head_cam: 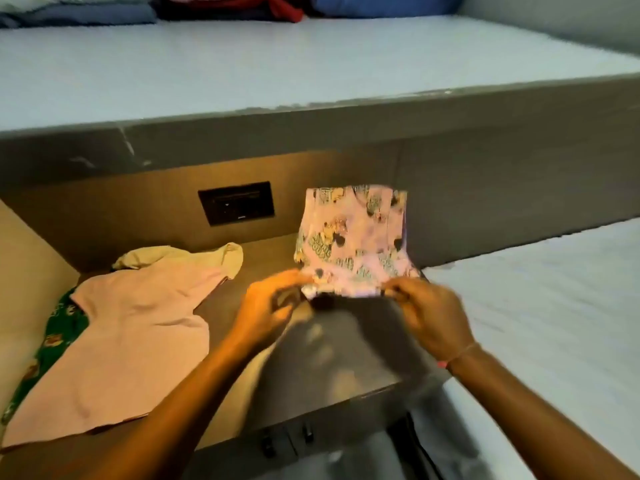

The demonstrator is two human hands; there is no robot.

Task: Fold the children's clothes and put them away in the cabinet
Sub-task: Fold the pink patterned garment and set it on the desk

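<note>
A small lilac printed children's garment (353,237) is lifted above the grey cabinet top (346,358), its far part standing up and blurred. My left hand (270,306) pinches its near left corner and my right hand (429,313) pinches its near right corner. A plain pink garment (131,341) lies spread flat at the left of the surface. A beige garment (194,258) lies bunched behind it, and a green printed garment (59,330) shows under its left edge.
A raised bed platform with a pale blue mattress (311,64) runs across the back, with piled bedding and clothes (225,5) at its far end. A dark socket panel (237,206) sits in the recess wall. Drawer knobs (287,438) show below the front edge. Another mattress (554,306) lies right.
</note>
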